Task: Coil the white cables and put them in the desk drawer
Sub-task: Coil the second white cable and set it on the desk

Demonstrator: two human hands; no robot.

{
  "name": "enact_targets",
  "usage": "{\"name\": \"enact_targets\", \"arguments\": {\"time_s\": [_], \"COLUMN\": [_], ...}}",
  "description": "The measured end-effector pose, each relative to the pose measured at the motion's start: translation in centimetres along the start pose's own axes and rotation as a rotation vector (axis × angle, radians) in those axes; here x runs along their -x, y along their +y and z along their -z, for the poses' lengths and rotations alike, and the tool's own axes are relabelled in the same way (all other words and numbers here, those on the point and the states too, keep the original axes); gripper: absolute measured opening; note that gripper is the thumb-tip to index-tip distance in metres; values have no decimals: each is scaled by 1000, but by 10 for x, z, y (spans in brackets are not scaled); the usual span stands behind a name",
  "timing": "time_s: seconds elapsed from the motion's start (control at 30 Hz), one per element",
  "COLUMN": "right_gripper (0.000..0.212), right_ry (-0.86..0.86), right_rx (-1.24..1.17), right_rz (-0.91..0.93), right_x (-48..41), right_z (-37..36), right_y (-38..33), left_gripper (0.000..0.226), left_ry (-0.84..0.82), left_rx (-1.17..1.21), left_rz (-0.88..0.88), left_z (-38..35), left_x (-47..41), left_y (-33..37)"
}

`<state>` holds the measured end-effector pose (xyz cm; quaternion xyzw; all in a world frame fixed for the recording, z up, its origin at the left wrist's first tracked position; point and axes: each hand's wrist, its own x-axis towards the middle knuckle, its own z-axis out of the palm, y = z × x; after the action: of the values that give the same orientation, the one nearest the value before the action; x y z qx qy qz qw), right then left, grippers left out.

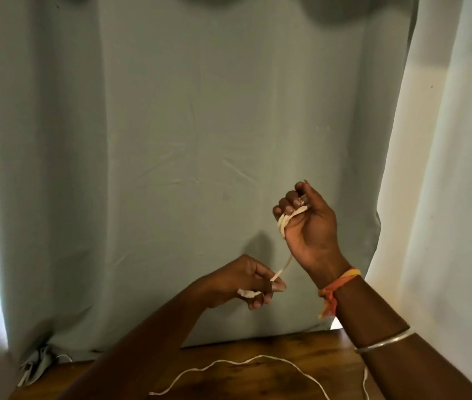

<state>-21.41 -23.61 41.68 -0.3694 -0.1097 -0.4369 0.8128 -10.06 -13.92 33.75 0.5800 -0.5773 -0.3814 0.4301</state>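
Now your right hand (308, 226) grips loops of thin white cable (283, 222); your left hand (243, 280) pinches its flat strand.

The broad grey-green cloth curtain (200, 140) is matt and softly creased, and the pale white cloth curtain (445, 168) beside it is matt too. The brown wooden bench (257, 382) shows dark grain under a faint sheen. The thin white cable (283, 222) looks smooth and plastic-sheathed. On the right forearm, a slim silver metal bangle (384, 343) is glossy. The orange-and-yellow thread wristband (341, 281) looks rough and frayed.
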Motion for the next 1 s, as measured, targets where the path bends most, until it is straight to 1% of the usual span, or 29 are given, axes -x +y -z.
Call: {"name": "enact_targets", "arguments": {"time_s": [0.1,0.13,0.2,0.23,0.27,0.33,0.4,0.43,0.47,0.5,0.6,0.67,0.7,0.77,0.8,0.9,0.93,1.0], "right_gripper": [24,26,29,30,31,33,36,37,38,38,41,49,50,48,52,87,92,93], "right_ry": [60,81,110,111,108,96,83,82,86,99,137,91,39,-35,-35,-21,-30,-47], "right_rx": [283,369,503,575,660,846,1007,1061,1097,1119,1165,1156,1115,996,930,682,633,612], "right_rz": [-7,-30,-67,-70,-62,-29,-16,-17,-21,-29,-65,-111,-156,-273,-329,-492,-520,-530], "right_x": [-5,-5,-3,-2,-1,1,1,2,2,2,3,5,8,16,19,25,25,26], "right_z": [22,28,36,39,40,41,39,37,36,35,38,43,45,44,42,34,32,28], "right_y": [1,3,8,11,14,18,22,23,24,25,29,32,36,42,44,43,42,41], "left_gripper": [39,37,22,18,20,30,41,40,36,30,17,14,16,22,24,24,24,24], "left_ry": [50,57,61,59,48,-39,-197,-245,-252,-226,-51,111,186,263,286,445,490,523], "left_rx": [115,145,176,192,220,334,452,438,367,260,-65,-169,-174,-121,-95,-68,-51,4], "left_rz": [53,59,51,47,41,34,27,4,-29,-66,-163,-223,-250,-298,-310,-280,-262,-237], "left_z": [16,21,27,28,28,28,28,28,27,25,16,12,13,15,16,22,24,27], "left_x": [6,7,8,9,11,15,19,20,20,20,19,17,15,13,12,8,6,3], "left_y": [11,14,17,18,17,15,12,12,12,13,26,36,40,45,46,47,46,44]}}
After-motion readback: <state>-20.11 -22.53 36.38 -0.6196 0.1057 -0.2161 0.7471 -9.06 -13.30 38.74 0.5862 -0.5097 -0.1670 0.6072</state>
